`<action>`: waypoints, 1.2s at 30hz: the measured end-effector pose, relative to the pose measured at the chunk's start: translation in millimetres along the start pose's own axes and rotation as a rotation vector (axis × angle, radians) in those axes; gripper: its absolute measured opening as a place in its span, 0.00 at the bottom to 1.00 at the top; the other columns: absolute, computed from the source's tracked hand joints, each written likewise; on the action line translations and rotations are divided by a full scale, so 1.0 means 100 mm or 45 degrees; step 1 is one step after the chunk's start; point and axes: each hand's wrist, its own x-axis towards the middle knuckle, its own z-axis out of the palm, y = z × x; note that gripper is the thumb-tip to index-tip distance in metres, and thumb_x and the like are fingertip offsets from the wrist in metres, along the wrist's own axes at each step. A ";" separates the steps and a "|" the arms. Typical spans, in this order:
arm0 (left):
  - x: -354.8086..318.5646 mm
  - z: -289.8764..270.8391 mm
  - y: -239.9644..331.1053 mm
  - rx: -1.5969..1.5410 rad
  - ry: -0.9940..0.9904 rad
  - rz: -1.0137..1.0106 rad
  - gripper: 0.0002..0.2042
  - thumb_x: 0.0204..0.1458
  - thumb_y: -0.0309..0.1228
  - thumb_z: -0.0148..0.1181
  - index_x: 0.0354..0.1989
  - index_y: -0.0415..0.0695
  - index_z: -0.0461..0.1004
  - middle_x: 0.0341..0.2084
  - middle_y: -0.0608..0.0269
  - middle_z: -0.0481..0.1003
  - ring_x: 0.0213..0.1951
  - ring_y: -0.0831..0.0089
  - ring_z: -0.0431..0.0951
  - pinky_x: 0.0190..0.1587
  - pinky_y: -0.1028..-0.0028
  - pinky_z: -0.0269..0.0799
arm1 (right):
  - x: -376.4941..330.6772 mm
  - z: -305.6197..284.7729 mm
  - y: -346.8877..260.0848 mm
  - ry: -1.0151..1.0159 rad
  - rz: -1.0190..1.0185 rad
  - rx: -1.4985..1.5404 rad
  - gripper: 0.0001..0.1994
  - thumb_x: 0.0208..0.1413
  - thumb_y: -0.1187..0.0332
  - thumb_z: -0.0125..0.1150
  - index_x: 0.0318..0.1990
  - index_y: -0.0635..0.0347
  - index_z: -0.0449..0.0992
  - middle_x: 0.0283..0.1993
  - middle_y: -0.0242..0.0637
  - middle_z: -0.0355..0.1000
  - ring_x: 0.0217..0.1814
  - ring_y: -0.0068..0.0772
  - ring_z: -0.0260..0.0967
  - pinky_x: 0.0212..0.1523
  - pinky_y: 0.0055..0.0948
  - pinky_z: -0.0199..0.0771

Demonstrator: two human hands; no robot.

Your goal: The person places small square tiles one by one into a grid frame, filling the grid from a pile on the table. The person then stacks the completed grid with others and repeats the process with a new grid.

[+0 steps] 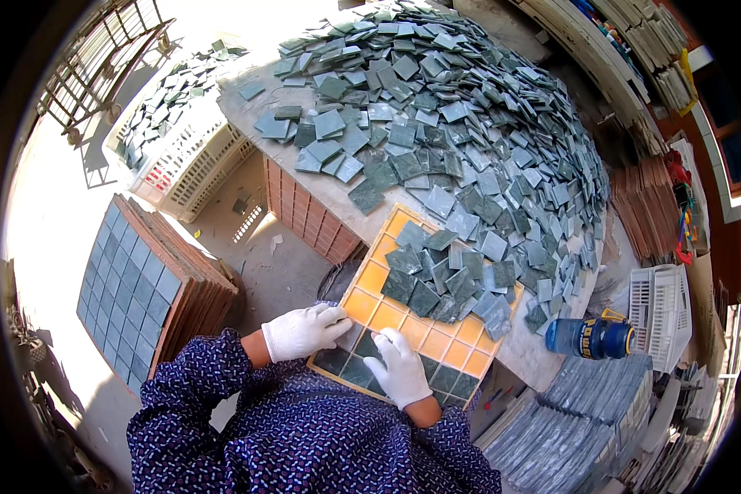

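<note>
Two white-gloved hands are seen on an orange grid tray [436,342] that lies at the near edge of a grey worktable [305,177]. The left hand [305,331] is laid flat, fingers extended, over the tray's near left corner; nothing is gripped by it. The right hand [399,368] is pressed palm-down, fingers spread, on the green square tiles [346,366] already seated in the nearest rows of the grid. A loose heap of green tiles [445,276] is observed on the far half of the tray, with several empty orange cells between the heap and the hands. Beyond the tray, a large pile of tiles [469,107] is spread across the table. A blue bottle with a yellow band [591,337] is noted lying on its side just right of the tray. To the left, a stack of brown-edged tile sheets [152,288] is seen on the floor, and a white plastic crate [185,144] holding tiles stands further off.
</note>
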 end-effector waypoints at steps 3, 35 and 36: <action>0.00 -0.09 -0.05 -0.111 -0.010 0.065 0.16 0.50 0.30 0.57 0.48 0.43 0.69 0.46 0.55 0.68 0.41 0.56 0.75 0.43 0.66 0.74 | -0.02 -0.04 0.06 0.075 0.003 -0.007 0.20 0.46 0.66 0.68 0.48 0.60 0.73 0.51 0.44 0.68 0.49 0.45 0.70 0.47 0.36 0.73; -0.15 0.15 -0.12 -0.612 0.604 -0.625 0.11 0.50 0.25 0.57 0.42 0.40 0.75 0.34 0.53 0.74 0.38 0.56 0.75 0.43 0.67 0.71 | 0.27 -0.06 0.00 0.112 -0.082 -0.084 0.10 0.49 0.67 0.63 0.40 0.55 0.76 0.42 0.41 0.72 0.41 0.43 0.72 0.41 0.36 0.73; -0.16 0.16 -0.06 -0.600 0.618 -0.639 0.10 0.50 0.22 0.57 0.41 0.37 0.75 0.33 0.53 0.74 0.36 0.57 0.75 0.41 0.69 0.72 | 0.31 0.02 -0.02 0.084 -0.101 -0.120 0.12 0.50 0.63 0.62 0.42 0.52 0.73 0.43 0.38 0.70 0.42 0.43 0.71 0.41 0.39 0.72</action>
